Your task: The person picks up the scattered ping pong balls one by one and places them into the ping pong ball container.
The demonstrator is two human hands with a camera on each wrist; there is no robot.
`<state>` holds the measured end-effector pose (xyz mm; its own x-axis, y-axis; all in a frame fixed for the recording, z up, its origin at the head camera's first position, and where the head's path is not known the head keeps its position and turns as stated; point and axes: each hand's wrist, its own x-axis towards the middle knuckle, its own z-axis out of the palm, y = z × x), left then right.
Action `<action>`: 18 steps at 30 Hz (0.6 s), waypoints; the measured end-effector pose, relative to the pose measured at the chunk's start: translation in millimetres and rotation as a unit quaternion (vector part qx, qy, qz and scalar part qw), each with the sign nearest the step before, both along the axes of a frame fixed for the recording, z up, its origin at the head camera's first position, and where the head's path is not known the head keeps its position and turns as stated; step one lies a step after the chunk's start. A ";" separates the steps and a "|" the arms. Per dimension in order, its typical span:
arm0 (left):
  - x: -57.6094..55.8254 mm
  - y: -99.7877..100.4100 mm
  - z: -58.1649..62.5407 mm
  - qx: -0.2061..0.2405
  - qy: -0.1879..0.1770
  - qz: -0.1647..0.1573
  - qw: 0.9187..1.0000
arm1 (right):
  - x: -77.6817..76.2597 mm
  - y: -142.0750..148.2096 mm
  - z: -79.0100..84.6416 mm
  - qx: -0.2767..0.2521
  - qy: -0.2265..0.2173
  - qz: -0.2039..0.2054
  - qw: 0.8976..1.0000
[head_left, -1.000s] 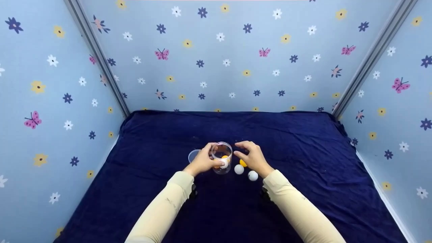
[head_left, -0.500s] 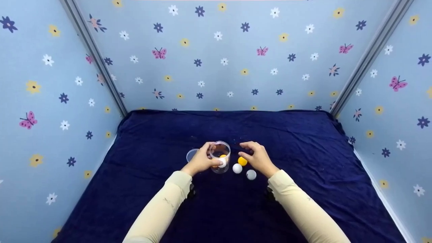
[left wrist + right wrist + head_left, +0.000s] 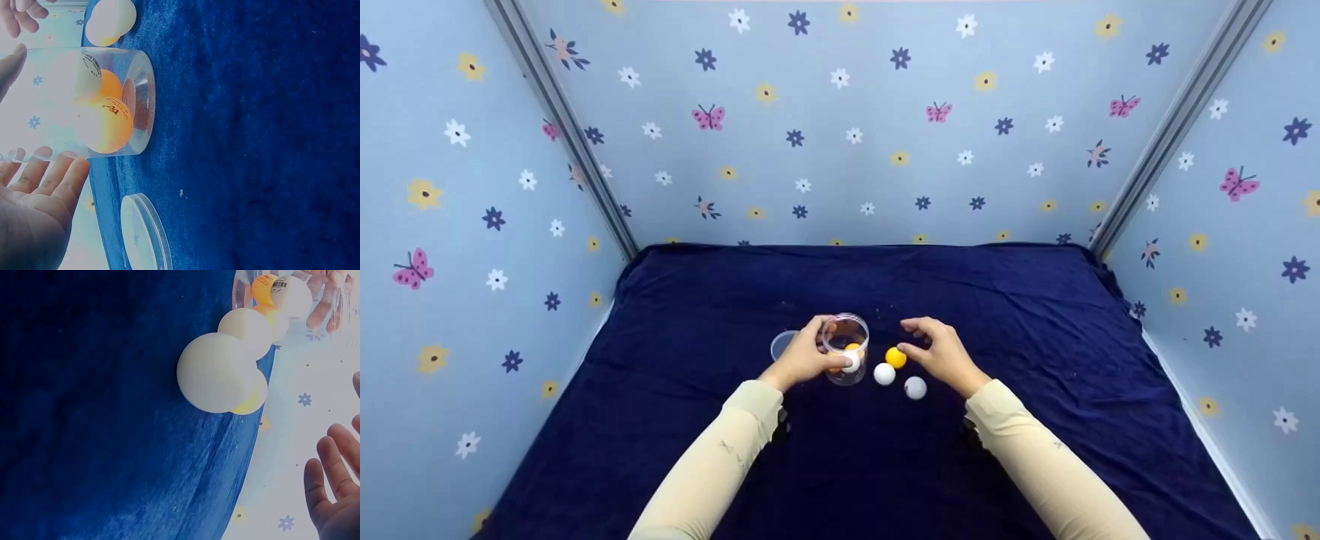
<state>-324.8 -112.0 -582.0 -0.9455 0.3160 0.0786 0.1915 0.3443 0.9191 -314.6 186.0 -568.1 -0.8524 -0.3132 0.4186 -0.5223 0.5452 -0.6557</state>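
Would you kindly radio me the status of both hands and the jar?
Left hand gripping clear jar, balls inside. Right hand empty, near loose orange ball. Jar uncovered, lid off to the side; nothing seen blocking.

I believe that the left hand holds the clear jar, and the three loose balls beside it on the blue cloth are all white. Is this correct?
Not quite: one loose ball is yellow, as the head view shows; the other two balls are white. The left hand does hold the clear jar, and all three lie beside it on the blue cloth.
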 end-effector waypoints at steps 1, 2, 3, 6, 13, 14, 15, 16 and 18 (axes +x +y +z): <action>0.0 -0.1 -0.6 0.002 0.000 0.000 1.000 | 0.5 0.8 -0.1 0.003 0.000 0.000 1.000; -0.1 -0.1 -1.0 0.003 0.000 0.000 1.000 | 1.1 1.7 -0.2 0.005 -0.001 0.001 1.000; 0.0 -0.2 -1.3 0.005 -0.001 -0.001 1.000 | 1.7 2.7 -0.6 0.008 0.000 0.002 1.000; 0.8 -0.6 -0.8 0.004 0.000 -0.001 1.000 | 3.1 5.4 -1.0 0.015 -0.005 0.008 1.000; 1.0 -0.9 1.9 0.002 -0.001 -0.002 1.000 | 5.5 12.3 -3.5 0.020 -0.021 0.018 0.999; 1.0 -0.8 2.2 0.002 0.000 -0.002 1.000 | 5.9 13.2 -3.5 0.019 -0.023 0.020 0.999; 0.9 -0.6 2.5 0.002 0.001 -0.003 1.000 | 6.2 14.3 -3.7 0.018 -0.024 0.022 0.999; 0.9 -0.4 2.9 0.002 0.001 -0.003 1.000 | 6.5 15.3 -3.7 0.018 -0.026 0.023 0.999; 0.8 0.4 3.5 0.002 0.000 -0.002 1.000 | 7.1 17.5 -3.3 0.018 -0.034 0.027 0.999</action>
<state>-324.0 -111.6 -578.5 -0.9442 0.3198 0.0794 0.1926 0.3402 0.9204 -307.5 203.5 -571.4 -0.8602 -0.3728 0.3479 -0.5062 0.5412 -0.6715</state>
